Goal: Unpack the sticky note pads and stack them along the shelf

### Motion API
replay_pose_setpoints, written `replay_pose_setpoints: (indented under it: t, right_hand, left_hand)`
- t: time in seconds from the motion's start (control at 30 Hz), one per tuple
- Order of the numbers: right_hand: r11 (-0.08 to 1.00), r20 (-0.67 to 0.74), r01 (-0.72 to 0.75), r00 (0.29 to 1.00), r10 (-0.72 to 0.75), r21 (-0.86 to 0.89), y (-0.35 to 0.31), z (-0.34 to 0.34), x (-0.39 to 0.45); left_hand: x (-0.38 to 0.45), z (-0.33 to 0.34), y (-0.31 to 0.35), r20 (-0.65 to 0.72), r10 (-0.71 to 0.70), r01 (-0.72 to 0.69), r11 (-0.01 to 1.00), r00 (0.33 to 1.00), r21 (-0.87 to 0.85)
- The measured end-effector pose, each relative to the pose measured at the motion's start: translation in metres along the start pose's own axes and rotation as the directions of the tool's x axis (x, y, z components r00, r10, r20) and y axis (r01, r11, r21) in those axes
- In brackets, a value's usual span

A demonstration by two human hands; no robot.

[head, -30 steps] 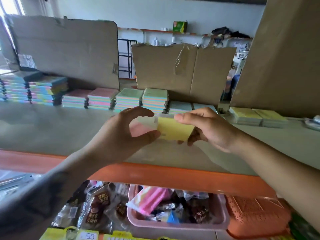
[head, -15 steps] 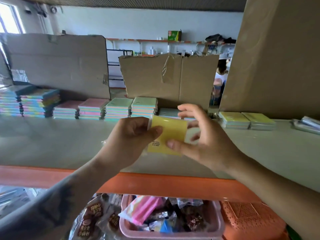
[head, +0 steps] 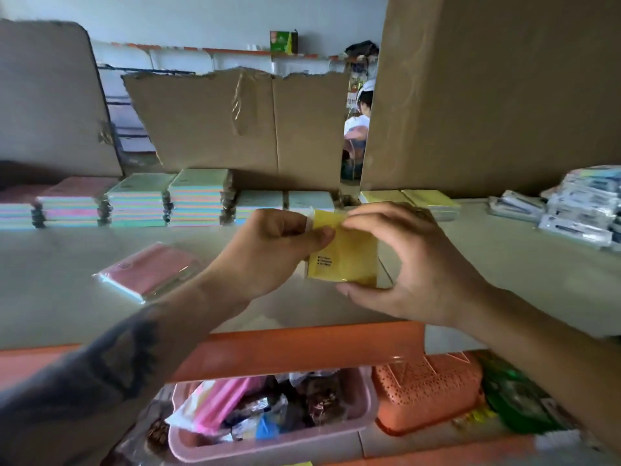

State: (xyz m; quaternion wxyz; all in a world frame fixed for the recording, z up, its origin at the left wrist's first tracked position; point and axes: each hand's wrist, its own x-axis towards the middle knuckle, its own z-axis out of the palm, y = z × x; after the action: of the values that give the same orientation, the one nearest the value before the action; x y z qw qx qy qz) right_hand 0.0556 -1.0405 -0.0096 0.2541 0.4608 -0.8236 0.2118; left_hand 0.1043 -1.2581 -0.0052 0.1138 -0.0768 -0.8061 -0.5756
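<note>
Here both hands (head: 279, 250) (head: 413, 260) pinch a glossy, square yellow pad (head: 349, 260)

Soft, even daylight fills the scene, brightest on the pale back wall (head: 208, 15) and dimmer toward the lower left, where the forearm (head: 84, 375) is dark and smeared. The whole picture is slightly blurred, with fine print on the yellow pad (head: 346, 260) unreadable. A small glare spot sits on the orange shelf edge (head: 396, 358), and sheen shows on the pink pack (head: 148, 274). Wide-angle distortion bows the cardboard (head: 504, 95) and stretches the corners. Shadows are faint and diffuse.
</note>
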Motion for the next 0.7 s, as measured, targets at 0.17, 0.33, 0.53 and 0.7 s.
replay_pose_setpoints:
  t: [0.17,0.33,0.53,0.7]
  right_hand:
    - [0.996,0.06,-0.029,0.998,0.023,0.088,0.047,-0.032,-0.012]
    - [0.982,0.11,-0.124,0.988,0.109,0.143,0.122,-0.072,0.002]
    - [0.944,0.283,-0.32,0.916,0.286,0.081,0.224,-0.08,0.038]
    - [0.926,0.317,-0.326,0.913,0.257,0.189,0.257,-0.057,0.042]
  left_hand:
    - [0.015,0.037,0.009,0.043,0.015,-0.028,0.948,0.999,0.318]
    - [0.04,0.078,0.028,-0.006,-0.055,0.044,0.723,0.998,0.69]
    - [0.058,0.109,0.011,0.005,-0.251,0.118,0.47,0.968,0.875]
    - [0.052,0.115,0.001,-0.056,-0.359,0.216,0.423,0.932,0.88]
